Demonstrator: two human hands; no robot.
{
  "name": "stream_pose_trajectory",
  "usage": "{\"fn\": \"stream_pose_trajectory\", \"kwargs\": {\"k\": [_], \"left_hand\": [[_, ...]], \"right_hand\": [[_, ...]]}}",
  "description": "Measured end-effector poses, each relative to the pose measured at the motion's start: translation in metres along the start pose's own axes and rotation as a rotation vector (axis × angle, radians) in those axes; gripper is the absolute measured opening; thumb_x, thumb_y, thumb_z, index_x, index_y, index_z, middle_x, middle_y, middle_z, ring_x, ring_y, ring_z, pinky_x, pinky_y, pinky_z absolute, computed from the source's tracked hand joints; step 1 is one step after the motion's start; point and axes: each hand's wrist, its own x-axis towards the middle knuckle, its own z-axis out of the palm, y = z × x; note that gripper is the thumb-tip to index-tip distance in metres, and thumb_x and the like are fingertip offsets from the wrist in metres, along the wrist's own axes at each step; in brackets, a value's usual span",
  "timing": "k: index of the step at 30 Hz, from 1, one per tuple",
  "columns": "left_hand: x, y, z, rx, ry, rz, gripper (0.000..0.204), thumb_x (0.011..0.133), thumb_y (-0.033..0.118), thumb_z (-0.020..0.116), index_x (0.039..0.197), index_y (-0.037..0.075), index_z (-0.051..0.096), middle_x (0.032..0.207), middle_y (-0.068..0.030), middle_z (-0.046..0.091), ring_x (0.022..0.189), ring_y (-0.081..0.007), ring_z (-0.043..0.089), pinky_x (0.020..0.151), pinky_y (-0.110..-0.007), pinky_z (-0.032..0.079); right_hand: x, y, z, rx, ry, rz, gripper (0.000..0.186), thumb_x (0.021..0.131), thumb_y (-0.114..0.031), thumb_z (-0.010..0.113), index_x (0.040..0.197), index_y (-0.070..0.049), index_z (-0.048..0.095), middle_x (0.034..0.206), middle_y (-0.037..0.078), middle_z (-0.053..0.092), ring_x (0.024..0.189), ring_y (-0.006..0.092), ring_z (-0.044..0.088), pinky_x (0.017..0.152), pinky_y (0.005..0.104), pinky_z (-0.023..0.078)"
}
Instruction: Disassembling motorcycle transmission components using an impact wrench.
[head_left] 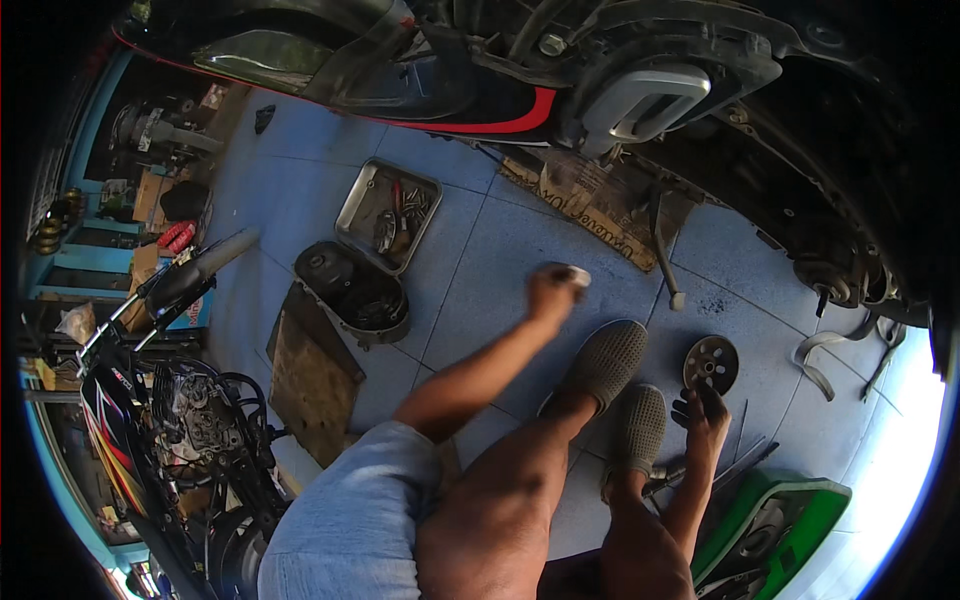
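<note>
My left hand (551,295) is closed around a small whitish object (575,275), whose kind I cannot make out because the fingers cover most of it. Beyond my right shoe, my right hand (703,412) grips the lower rim of a round metal clutch bell (718,358) with several holes in its face. Above both hands stands a scooter with a dark body, a red stripe and a silver cover (650,100). Its kickstand-like metal bar (660,250) reaches down towards the floor.
Flattened cardboard (590,215) lies under the scooter. Left of me are a metal tray (425,245) of tools and small parts, a black engine cover (385,325), a wooden board (310,385) and another motorcycle (190,420). A green bin (820,515) with parts stands at lower right, near a belt (815,368).
</note>
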Motion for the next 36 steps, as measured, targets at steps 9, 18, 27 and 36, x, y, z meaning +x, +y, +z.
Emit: {"fn": "stream_pose_trajectory", "kwargs": {"k": [9, 18, 27, 36], "left_hand": [[0.133, 0.032, -0.240, 0.202, 0.918, 0.045, 0.016, 0.080, 0.011, 0.061, 0.088, -0.002, 0.062, 0.088, -0.0159, 0.064, 0.075, -0.0243, 0.062, 0.064, -0.040, 0.052], [-0.001, 0.100, 0.007, 0.076, -0.161, 0.490, 0.034, 0.087, 0.009, 0.061, 0.117, -0.003, 0.050, 0.105, -0.0136, 0.058, 0.086, -0.0197, 0.063, 0.065, -0.030, 0.054], [0.041, 0.203, 0.116, 0.083, 0.035, 0.893, 0.045, 0.082, 0.005, 0.066, 0.121, -0.005, 0.045, 0.103, -0.0145, 0.058, 0.095, -0.0208, 0.059, 0.083, -0.030, 0.048], [0.053, 0.192, 0.126, 0.049, 0.261, 1.031, 0.030, 0.078, 0.003, 0.072, 0.105, -0.003, 0.061, 0.100, -0.0120, 0.064, 0.089, -0.0200, 0.061, 0.077, -0.030, 0.050]], "right_hand": [[0.002, 0.011, -0.006, -0.144, 0.055, -0.074, 0.030, 0.085, -0.009, 0.063, 0.110, 0.008, 0.059, 0.087, 0.011, 0.065, 0.074, 0.0137, 0.061, 0.066, 0.0281, 0.050], [0.004, -0.045, -0.009, 0.180, 0.143, -0.145, 0.031, 0.089, -0.017, 0.060, 0.108, 0.008, 0.060, 0.088, 0.015, 0.068, 0.067, 0.0191, 0.066, 0.058, 0.0295, 0.054], [0.040, -0.140, -0.032, 0.608, 0.438, -0.424, 0.066, 0.089, -0.041, 0.059, 0.135, 0.001, 0.036, 0.117, 0.023, 0.052, 0.100, 0.0289, 0.059, 0.081, 0.0386, 0.052], [0.067, -0.196, -0.008, 0.801, 0.016, -0.277, 0.085, 0.083, -0.064, 0.050, 0.140, -0.007, 0.024, 0.132, 0.029, 0.034, 0.121, 0.0411, 0.041, 0.095, 0.0581, 0.040]]}}
